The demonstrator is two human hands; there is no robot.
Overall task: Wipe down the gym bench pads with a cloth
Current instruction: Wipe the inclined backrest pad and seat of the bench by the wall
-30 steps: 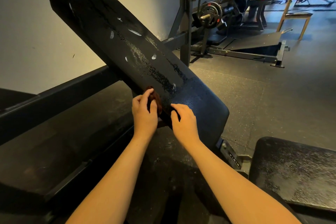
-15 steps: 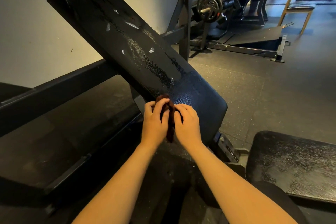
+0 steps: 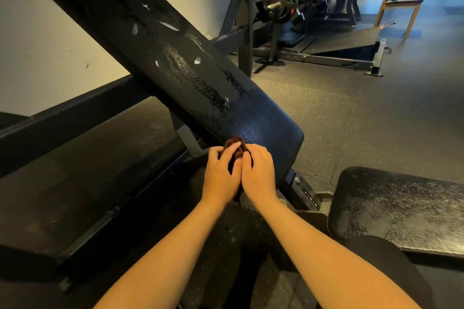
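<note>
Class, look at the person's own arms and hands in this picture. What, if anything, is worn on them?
The left arm and right arm are bare, with no sleeve in view. The left hand and right hand wear no gloves. No watch, wristband, ring or marking shows.

White digits on the black adjustment plate point(image 3: 311, 199) just below the back pad's point(image 3: 175, 65) lower end: "2", "3" readable, the mark before them unclear. Weight plate point(image 3: 280, 2) lettering behind the pad too small.
</note>
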